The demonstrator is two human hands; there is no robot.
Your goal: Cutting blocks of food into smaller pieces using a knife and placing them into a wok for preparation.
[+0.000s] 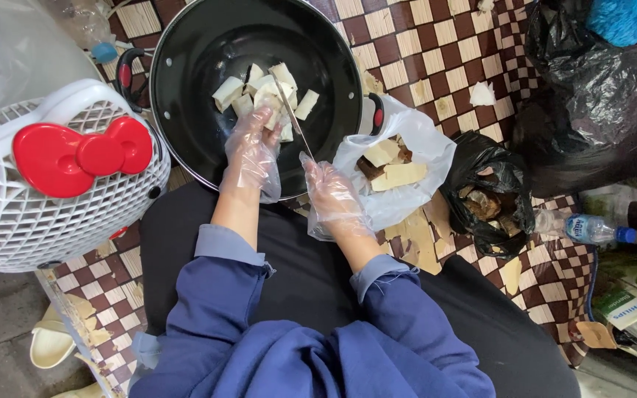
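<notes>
Gloved hands cutting pale chunks over a black pan.

The left hand (252, 151), in a clear plastic glove, is curled around a pale chunk (270, 110) at the heap of cut pieces (259, 92) inside the black pan (186, 66). The right hand (331, 193), gloved too, is closed on the handle of a thin knife (289, 114) whose blade slants up and away from it to the chunk in the left hand's fingers. Just beyond the right hand's outer side lies a white plastic bag (422, 144) holding uncut pale and brown pieces (396, 173), and past that a black bag (492, 195) of scraps. Off the left hand's outer side stands a white fan (23, 221) with a red bow.
</notes>
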